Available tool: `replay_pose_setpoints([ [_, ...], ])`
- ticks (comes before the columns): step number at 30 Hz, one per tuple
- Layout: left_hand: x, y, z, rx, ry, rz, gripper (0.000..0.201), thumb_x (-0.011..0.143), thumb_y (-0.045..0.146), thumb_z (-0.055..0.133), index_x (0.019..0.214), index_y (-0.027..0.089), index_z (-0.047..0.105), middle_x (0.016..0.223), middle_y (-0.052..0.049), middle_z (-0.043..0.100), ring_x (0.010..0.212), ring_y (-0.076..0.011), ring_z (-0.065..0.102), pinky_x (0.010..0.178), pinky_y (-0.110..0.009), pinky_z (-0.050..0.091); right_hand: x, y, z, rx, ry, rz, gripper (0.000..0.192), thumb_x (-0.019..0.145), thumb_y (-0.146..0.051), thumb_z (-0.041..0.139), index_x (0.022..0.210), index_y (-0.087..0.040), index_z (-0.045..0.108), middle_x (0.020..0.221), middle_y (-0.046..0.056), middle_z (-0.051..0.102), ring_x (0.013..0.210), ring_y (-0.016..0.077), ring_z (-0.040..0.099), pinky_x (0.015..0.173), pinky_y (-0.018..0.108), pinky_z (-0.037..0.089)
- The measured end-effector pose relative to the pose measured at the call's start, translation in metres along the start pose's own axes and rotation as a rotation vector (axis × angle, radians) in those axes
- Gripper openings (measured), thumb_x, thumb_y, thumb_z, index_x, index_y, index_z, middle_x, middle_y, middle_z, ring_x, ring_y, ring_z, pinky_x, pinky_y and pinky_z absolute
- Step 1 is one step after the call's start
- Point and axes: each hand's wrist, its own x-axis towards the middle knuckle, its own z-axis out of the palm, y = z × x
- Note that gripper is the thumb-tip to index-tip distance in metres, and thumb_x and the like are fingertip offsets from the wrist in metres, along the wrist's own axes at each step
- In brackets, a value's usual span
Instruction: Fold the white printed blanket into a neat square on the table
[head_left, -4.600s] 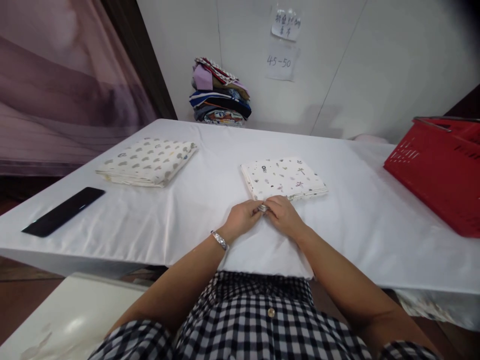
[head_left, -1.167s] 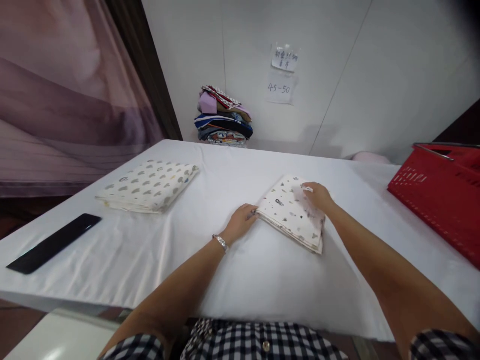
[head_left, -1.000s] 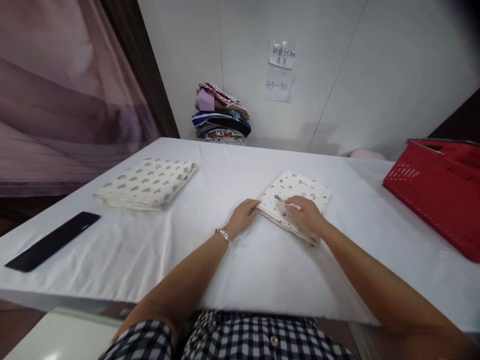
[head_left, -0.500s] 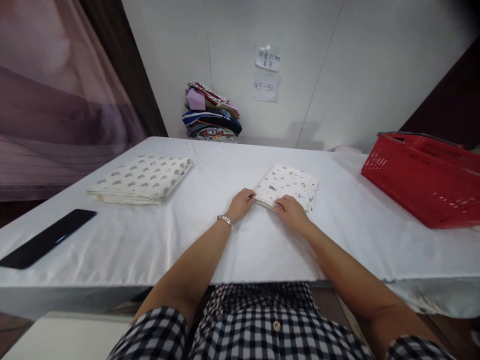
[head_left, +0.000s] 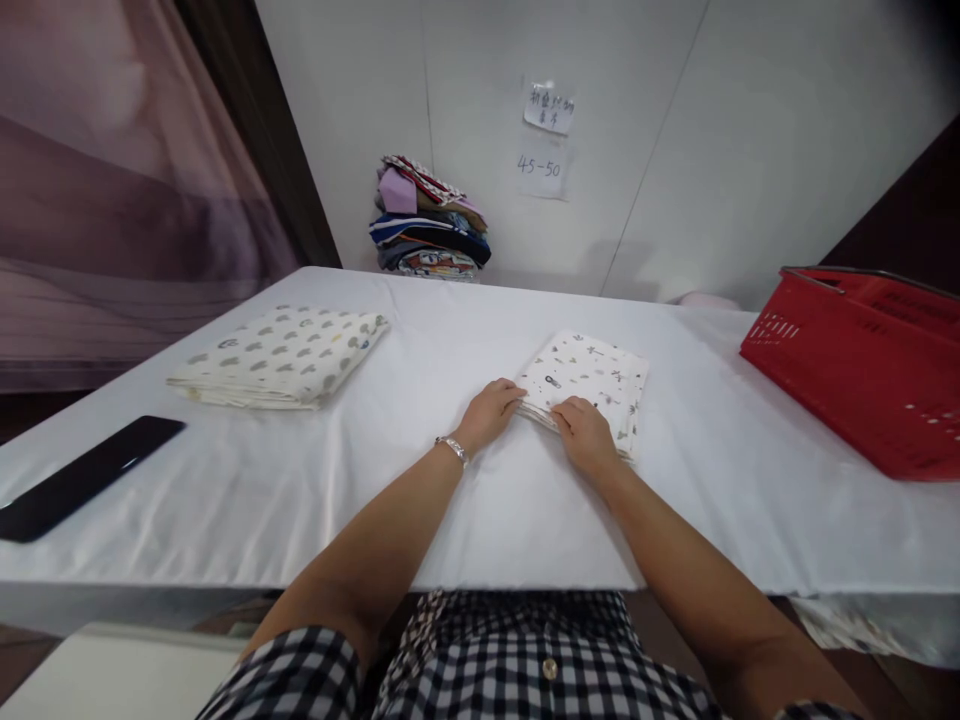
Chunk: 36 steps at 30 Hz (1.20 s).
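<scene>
2 bare hands meet at the near edge of a small folded white cloth printed with tiny dark motifs (head_left: 587, 375), which lies flat near the middle of a table draped in white sheeting (head_left: 420, 470). The left hand (head_left: 489, 411), a silver bracelet (head_left: 454, 449) on its wrist, rests its fingers on the cloth's near-left corner; the right hand (head_left: 586, 436) lies just beside it at 3 o'clock, palm down, fingers curled onto the same edge. Neither hand lifts the cloth; both press it where it lies. At 10 o'clock from the hands, well apart, sits a larger folded white cloth with grey cloud-like spots (head_left: 281, 342). At 9 o'clock, near the table's edge, lies a flat black slab (head_left: 84, 476). At 3 o'clock stands a red plastic basket (head_left: 862, 360). At 12 o'clock, against the wall, rises a stack of folded coloured garments (head_left: 427, 220).
</scene>
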Motion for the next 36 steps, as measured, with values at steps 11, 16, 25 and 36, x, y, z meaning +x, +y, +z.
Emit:
replay_pose_setpoints([
  [11,0.0042,-0.0015,-0.0003,0.002,0.031,0.037,0.02,0.09,0.018,0.041,0.091,0.02,0.06,0.1,-0.004,0.058,0.094,-0.0165,0.054,0.082,-0.03,0.046,0.0002,-0.0026,-0.0025,0.038,-0.026,-0.064,0.016,0.089,-0.026,0.049,0.091,-0.02,0.064,0.086,0.006,0.061,0.083,0.0205,0.053,0.074,0.034,0.043],
  [16,0.0042,0.0007,-0.0017,0.043,0.02,0.055,0.019,0.091,0.017,0.038,0.091,0.019,0.056,0.098,-0.005,0.057,0.092,-0.0169,0.053,0.081,-0.031,0.046,-0.0003,-0.0014,-0.0027,0.073,-0.02,-0.041,0.018,0.09,-0.024,0.046,0.091,-0.021,0.064,0.087,0.006,0.061,0.084,0.0203,0.054,0.075,0.034,0.044],
  [25,-0.0013,-0.0041,-0.0055,-0.047,-0.047,0.058,0.022,0.086,0.024,0.049,0.106,0.023,0.059,0.108,-0.004,0.056,0.099,-0.0177,0.054,0.084,-0.032,0.047,-0.0005,-0.0016,-0.005,0.045,-0.066,-0.023,0.017,0.089,-0.022,0.047,0.094,-0.021,0.063,0.089,0.006,0.061,0.085,0.0214,0.053,0.076,0.035,0.044],
  [36,0.0011,0.0013,-0.0051,0.02,-0.041,0.024,0.026,0.092,0.025,0.039,0.095,0.024,0.064,0.102,-0.002,0.06,0.096,-0.0172,0.055,0.078,-0.03,0.046,-0.0019,-0.0023,-0.0019,0.038,-0.004,-0.037,0.019,0.09,-0.021,0.045,0.09,-0.021,0.063,0.087,0.006,0.062,0.085,0.0204,0.055,0.076,0.033,0.044],
])
